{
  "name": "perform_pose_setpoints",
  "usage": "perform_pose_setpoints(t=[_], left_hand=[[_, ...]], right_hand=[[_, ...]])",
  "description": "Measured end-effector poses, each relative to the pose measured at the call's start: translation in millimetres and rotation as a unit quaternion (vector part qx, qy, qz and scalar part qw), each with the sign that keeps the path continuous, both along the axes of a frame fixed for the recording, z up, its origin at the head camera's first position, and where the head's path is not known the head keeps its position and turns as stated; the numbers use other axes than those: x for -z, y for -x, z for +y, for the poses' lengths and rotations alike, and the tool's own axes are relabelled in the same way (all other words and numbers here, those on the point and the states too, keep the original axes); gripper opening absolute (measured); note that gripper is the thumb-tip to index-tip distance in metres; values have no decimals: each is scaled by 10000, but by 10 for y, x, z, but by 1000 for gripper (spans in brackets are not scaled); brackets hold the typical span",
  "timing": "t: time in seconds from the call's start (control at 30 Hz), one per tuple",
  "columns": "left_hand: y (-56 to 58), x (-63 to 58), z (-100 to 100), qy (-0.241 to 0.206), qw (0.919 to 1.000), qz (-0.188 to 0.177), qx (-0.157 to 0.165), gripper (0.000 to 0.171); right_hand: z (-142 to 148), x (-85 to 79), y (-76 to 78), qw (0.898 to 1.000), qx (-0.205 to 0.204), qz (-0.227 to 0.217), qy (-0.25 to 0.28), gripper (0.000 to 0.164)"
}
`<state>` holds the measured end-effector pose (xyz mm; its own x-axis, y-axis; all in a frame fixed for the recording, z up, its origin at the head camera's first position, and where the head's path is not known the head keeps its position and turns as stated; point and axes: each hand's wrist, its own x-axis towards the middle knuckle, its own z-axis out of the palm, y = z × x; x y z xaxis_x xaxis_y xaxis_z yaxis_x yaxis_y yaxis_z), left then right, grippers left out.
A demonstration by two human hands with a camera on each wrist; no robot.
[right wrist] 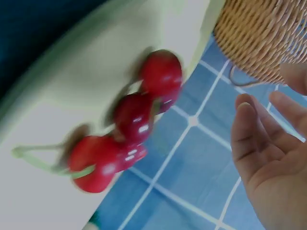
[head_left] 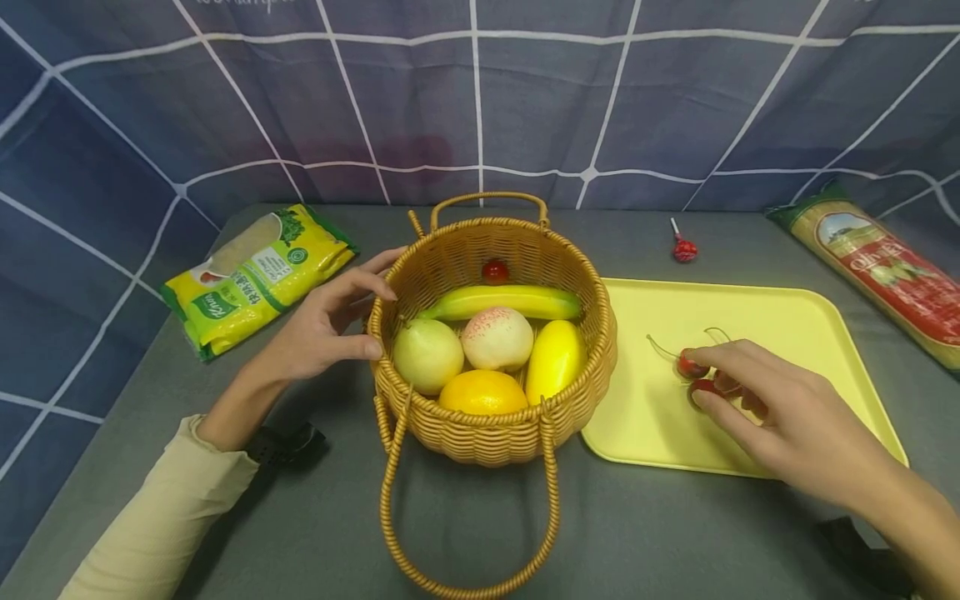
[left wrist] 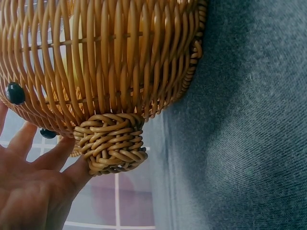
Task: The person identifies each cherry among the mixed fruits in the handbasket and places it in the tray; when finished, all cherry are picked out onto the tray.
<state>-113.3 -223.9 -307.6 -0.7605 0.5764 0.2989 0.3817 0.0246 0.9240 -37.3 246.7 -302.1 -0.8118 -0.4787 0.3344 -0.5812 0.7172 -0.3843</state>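
A round wicker basket [head_left: 487, 442] holds a banana [head_left: 510, 302], a green pear [head_left: 428, 357], a peach [head_left: 498, 338], an orange-yellow lemon-like fruit [head_left: 483, 393], a yellow oval fruit [head_left: 556, 360] and a small shiny red ball-like piece [head_left: 495, 271]. My left hand [head_left: 333, 312] touches the basket's left rim, thumb outside; the left wrist view shows its fingers extended by a woven knob [left wrist: 112, 143]. Over the yellow tray [head_left: 637, 433] is my right hand [head_left: 795, 417], overlapping red cherries [head_left: 692, 364] in the head view. The right wrist view shows its fingers apart from the cherries [right wrist: 134, 118], holding nothing.
A yellow Knorr packet [head_left: 258, 279] lies on the left, behind my left forearm. A red lollipop [head_left: 684, 249] lies behind the tray, and a spaghetti pack [head_left: 881, 267] at the far right. One basket handle [head_left: 553, 500] folds toward me; checked cloth [head_left: 420, 100] hangs behind.
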Motion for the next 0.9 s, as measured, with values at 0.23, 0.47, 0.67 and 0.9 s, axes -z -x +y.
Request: perform_pose_setpoints(t=[0.23,0.47,0.67,0.9], left_hand=[[7,7,-5,4,10000,50,17,53],[19,31,-22,-52,9999,91,43,47],[13,27,-14,-96,9999,84,20,46],[15,4,-2,-47,10000,29,-55,52]], right_hand=[[-252,-249,82,9957,-497,562,550,41],[-566,-524,262,9896,-977,851,633,32],[-954,-667,487,9825,-1462,920,698,31],[-1352,-774,854,9858,-1662,256,28,28]])
